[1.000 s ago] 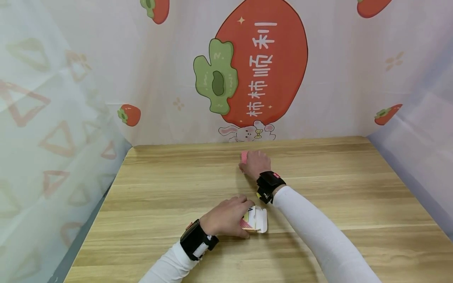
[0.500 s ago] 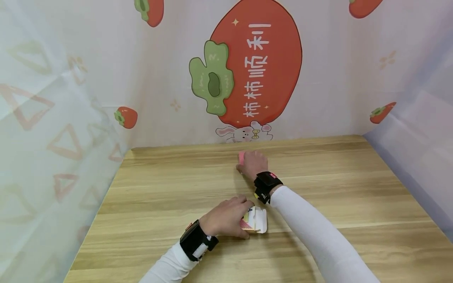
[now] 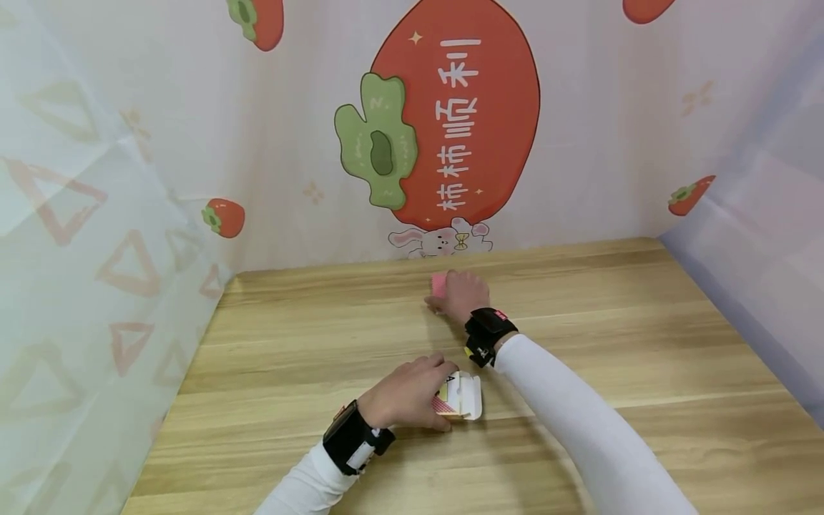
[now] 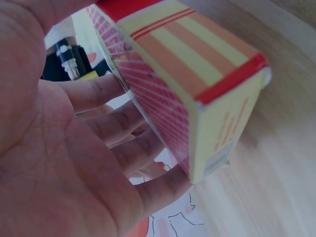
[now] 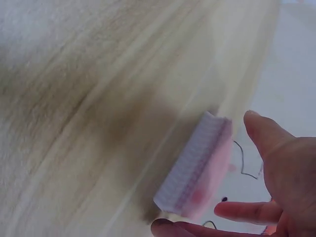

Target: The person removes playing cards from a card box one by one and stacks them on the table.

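Note:
My left hand (image 3: 407, 392) holds a playing card box (image 3: 454, 395) low over the front middle of the table, its white end flap folded out. In the left wrist view the box (image 4: 207, 54) shows yellow and orange stripes and a red patterned face, with the fingers (image 4: 123, 121) bent against that face. Farther back, my right hand (image 3: 466, 295) is beside a pink deck of cards (image 3: 438, 285). In the right wrist view the deck (image 5: 197, 168) shows its pale layered edge; the thumb stands apart from it, and a fingertip (image 5: 165, 228) lies close to its lower end.
The wooden table (image 3: 309, 329) reaches back to a white cloth (image 3: 283, 157) printed with persimmons. More cloth hangs at the left and right sides. Both wrists wear black straps with cameras.
Slightly more of the pink deck shows beside my right hand. The left hand keeps its hold on the card box. The whole head view has shifted a little.

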Available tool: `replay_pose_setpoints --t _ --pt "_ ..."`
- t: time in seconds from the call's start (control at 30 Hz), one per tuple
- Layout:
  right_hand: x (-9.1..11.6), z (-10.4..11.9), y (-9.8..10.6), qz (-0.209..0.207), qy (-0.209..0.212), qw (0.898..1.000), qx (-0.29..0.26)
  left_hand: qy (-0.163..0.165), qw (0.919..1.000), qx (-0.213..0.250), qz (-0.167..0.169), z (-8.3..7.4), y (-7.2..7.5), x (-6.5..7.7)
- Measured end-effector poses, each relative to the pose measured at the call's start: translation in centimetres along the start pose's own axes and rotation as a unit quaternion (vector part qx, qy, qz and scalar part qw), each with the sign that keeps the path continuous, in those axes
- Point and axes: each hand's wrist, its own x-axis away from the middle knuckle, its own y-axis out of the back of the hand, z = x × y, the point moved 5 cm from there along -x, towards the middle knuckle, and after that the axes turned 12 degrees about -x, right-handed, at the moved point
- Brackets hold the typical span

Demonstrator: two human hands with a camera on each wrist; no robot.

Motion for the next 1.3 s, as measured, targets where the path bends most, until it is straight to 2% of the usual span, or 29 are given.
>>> replay_pose_setpoints --t 0.13,0.27,0.4,0.5,0.63,0.87,1.07,1.17,1.3 --pt "1.1 -0.5 1.7 0.004 0.004 1.0 -0.016 0.001 1.0 -0.003 -0.007 0.2 0.2 0.2" --pt "2.9 -1.2 3.9 0.003 0.039 0.998 -0.04 0.005 0.9996 0.005 -0.028 0.7 0.6 0.6" --pt "4.9 -2.4 5.8 0.021 0.078 0.993 -0.083 0.012 0.998 0.014 -0.061 1.5 1.3 0.9" --pt "6.7 -3.6 6.9 0.038 0.099 0.988 -0.109 0.029 0.9956 0.02 -0.087 2.2 2.1 1.2" --pt "9.0 -5.5 8.1 0.025 0.134 0.982 -0.13 0.062 0.9895 0.033 -0.126 3.6 3.2 1.3" --pt "12.5 -8.1 9.4 -0.04 0.178 0.974 -0.133 0.132 0.9709 0.059 -0.191 6.8 4.5 0.2" --pt "14.2 -8.9 10.2 -0.063 0.186 0.972 -0.128 0.158 0.9482 0.102 -0.256 9.3 5.2 -1.4" --pt "14.6 -8.9 10.3 -0.065 0.189 0.971 -0.128 0.184 0.9375 0.128 -0.267 10.3 5.3 -2.1" --pt "14.7 -8.8 10.5 -0.076 0.198 0.969 -0.124 0.23 0.9288 0.145 -0.252 11.2 5.1 -3.0"
